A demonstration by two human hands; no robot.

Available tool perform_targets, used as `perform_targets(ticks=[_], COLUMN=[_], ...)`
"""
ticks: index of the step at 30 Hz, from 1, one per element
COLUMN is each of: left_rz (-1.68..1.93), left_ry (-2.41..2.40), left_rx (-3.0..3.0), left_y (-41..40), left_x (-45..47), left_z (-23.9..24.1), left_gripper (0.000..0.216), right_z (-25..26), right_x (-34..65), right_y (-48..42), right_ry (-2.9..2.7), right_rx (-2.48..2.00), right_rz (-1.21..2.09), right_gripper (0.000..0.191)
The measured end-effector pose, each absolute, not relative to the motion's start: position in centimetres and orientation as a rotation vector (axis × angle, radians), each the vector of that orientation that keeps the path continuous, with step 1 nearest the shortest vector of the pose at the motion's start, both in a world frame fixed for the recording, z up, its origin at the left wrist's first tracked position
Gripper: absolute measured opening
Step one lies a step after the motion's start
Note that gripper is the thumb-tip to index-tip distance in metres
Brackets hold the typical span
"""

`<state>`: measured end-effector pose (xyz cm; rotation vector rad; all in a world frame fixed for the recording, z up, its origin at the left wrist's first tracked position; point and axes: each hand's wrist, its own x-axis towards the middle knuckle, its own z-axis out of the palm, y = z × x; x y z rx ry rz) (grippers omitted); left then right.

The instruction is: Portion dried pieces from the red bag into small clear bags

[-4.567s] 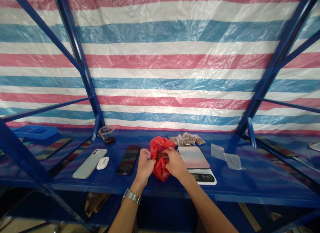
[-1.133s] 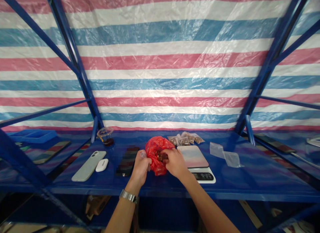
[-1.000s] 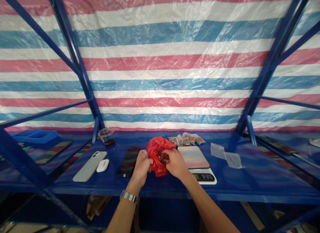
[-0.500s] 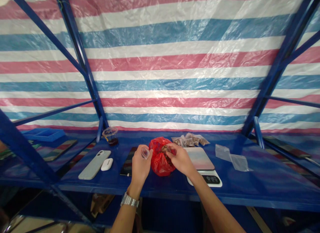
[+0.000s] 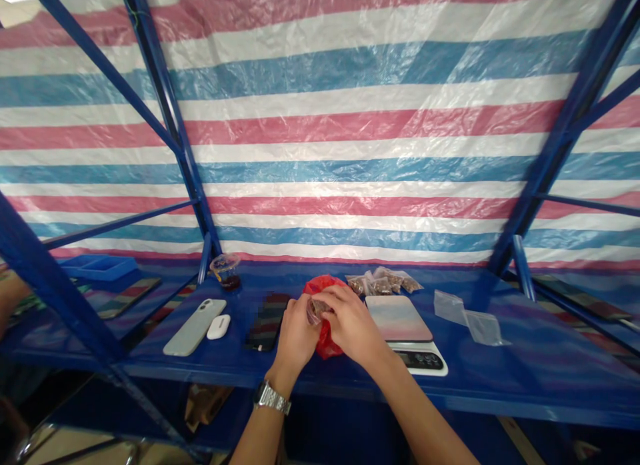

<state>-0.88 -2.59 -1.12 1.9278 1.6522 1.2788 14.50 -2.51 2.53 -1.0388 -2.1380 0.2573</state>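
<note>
My left hand [image 5: 299, 332] is closed around a small clear plastic bag [image 5: 315, 311], keeping its mouth upward. Small brown pieces [image 5: 321, 306] show at the mouth of this bag. My right hand [image 5: 350, 322] reaches over from the right, its fingers pinched together at the opening on some of these pieces; the fingertips are partly hidden. Below and behind both hands lies a red plastic bag [image 5: 327, 342], largely covered by them. Just right of it stands a white kitchen scale [image 5: 400, 318] with nothing on its plate.
Several filled small bags [image 5: 385, 280] lie behind the scale. Flat clear bags [image 5: 483, 327] rest to the right. On the left are a pale phone [image 5: 195, 328], a white earbud case [image 5: 219, 327], a dark flat device [image 5: 267, 322] and a plastic cup [image 5: 227, 273]. Blue frame posts flank the table.
My right hand has come out of the red bag with brown pieces and moved left to the clear bag's mouth. My left hand has shifted right, nearer to it.
</note>
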Motion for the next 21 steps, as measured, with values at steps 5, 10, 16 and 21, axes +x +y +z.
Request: perform_targets(ticks=[5, 10, 16, 21], left_rz=[1.335, 1.289, 1.293, 1.369], left_ry=[1.48, 1.514, 1.646, 2.008], left_rx=[1.892, 1.844, 1.812, 1.526], left_y=[-2.5, -2.4, -2.4, -4.1], left_x=[-0.7, -1.0, -1.3, -0.9], left_z=[-1.3, -1.1, -0.6, 0.1], left_gripper=[0.022, 0.018, 0.012, 0.024], right_z=[2.7, 2.7, 2.6, 2.3], right_x=[14.5, 14.2, 14.6, 16.6], right_y=[-2.6, -2.7, -1.8, -0.4], right_ry=[-2.188, -2.163, -2.014, -1.925], right_rx=[-0.932, -0.93, -0.968, -1.265], right_rz=[0.281, 0.296, 0.331, 0.334], right_gripper=[0.067, 0.064, 0.048, 0.035])
